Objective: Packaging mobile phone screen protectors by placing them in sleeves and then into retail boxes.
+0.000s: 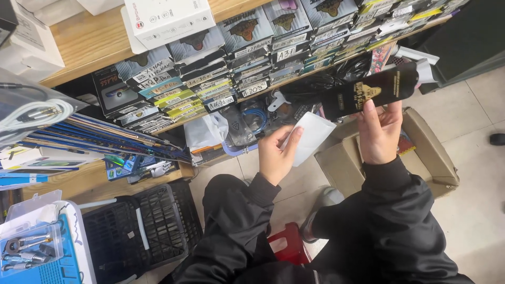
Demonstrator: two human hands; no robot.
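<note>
Right hand (379, 131) holds a flat black sleeve with a gold emblem (371, 92), fingers wrapped up its lower end, so the long body sticks out up and left and the printed face stays readable to the head camera. Left hand (276, 155) pinches a white sheet or pouch (311, 135) by its left edge, thumb on top, fingers behind; the rest hangs free to the right, just beside the sleeve's lower left end, nearly touching. Both grips are closed on their items. The two items sit centre frame, held up over an open cardboard box (431, 152) on the tiled floor (473, 210), likely so anything dropped lands in it. Far side: a wooden shelf (94, 44) carries rows of flat packs (252, 58) stood on edge with handwritten tags outward, an arrangement that seems meant for picking by label. A white carton (168, 18) sits on top at the far left. Near left: black plastic crate (142, 226) on the floor, blue tool tray (37, 252) at the corner, and a stack of thin blue-edged packs (105, 137) on a lower shelf. A red stool (286, 244) is partly visible under the person's dark-trousered legs.
</note>
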